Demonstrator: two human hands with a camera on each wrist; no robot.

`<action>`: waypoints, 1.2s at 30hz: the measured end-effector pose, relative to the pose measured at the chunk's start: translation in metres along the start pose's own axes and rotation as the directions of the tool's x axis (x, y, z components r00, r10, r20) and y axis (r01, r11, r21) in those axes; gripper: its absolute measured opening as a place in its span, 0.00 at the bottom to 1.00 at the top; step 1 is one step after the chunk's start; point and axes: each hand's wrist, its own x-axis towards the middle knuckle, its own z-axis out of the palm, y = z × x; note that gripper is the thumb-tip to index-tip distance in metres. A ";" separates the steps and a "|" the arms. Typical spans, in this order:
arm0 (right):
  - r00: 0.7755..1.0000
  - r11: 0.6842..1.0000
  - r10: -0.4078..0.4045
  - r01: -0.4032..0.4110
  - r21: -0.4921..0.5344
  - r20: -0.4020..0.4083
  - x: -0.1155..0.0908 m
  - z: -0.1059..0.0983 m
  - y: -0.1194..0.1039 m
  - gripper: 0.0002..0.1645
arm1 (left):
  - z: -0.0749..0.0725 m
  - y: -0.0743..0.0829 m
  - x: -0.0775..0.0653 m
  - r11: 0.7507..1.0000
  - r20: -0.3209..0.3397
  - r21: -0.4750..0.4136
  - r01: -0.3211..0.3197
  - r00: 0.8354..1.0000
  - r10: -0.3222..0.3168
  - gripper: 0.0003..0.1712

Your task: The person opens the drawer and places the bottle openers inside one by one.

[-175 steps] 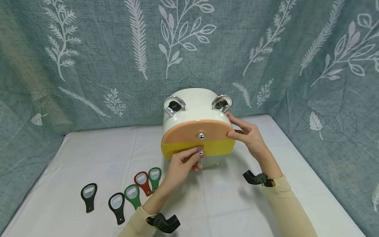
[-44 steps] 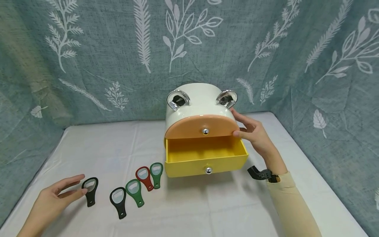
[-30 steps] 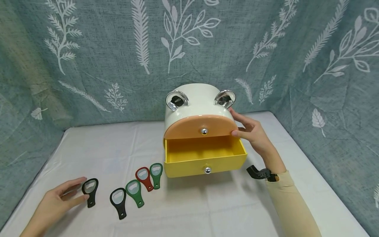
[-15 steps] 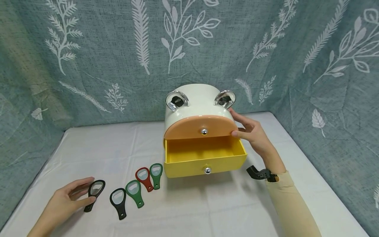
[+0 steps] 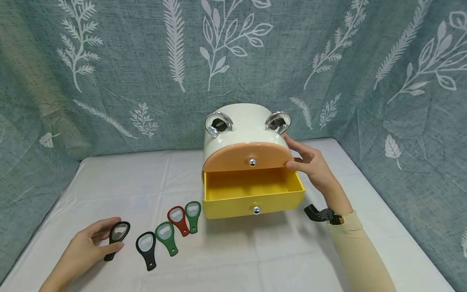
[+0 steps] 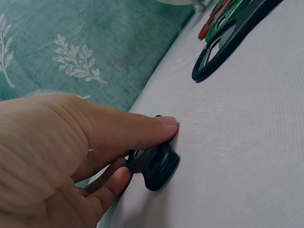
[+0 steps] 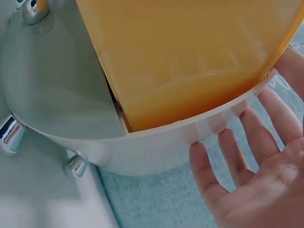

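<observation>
In the head view my left hand (image 5: 85,249) pinches a black bottle opener (image 5: 118,232) between thumb and fingers at the table's left front. The left wrist view shows the thumb over the dark opener (image 6: 162,172) and fingers at its other side. A white animal-shaped drawer box (image 5: 242,115) with two chrome-rimmed eyes stands at the back. Its yellow lower drawer (image 5: 251,205) is pulled out and bare inside; the orange upper drawer (image 5: 233,158) is closed. My right hand (image 5: 313,168) rests against the box's right side, thumb by the front edge; fingertips touch the wall in the right wrist view.
Right of the left hand lie another black opener (image 5: 147,256), a green opener (image 5: 169,242), a red opener (image 5: 180,226) and a second green opener (image 5: 193,222). A white cloth (image 5: 292,259) covers the table. Patterned green curtains (image 5: 146,73) hang behind and at the sides.
The yellow drawer, closed at first, has been pulled out. My left hand left its knob, took hold of the leftmost black opener and shifted it slightly right, tilting it. The right hand stays at the box.
</observation>
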 end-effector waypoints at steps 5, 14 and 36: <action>1.000 1.000 -0.004 0.004 0.007 0.002 0.000 0.000 0.000 0.40 | -0.001 0.000 0.000 1.000 -0.007 0.019 -0.002 1.000 0.002 0.48; 1.000 1.000 -0.001 0.001 0.004 0.002 -0.001 0.000 0.001 0.40 | 0.001 0.000 0.002 0.996 -0.039 0.089 -0.028 0.999 0.032 0.50; 1.000 1.000 0.002 -0.002 0.005 0.000 -0.001 0.000 0.001 0.39 | 0.004 0.006 -0.003 0.995 -0.102 0.094 -0.043 0.993 0.052 0.42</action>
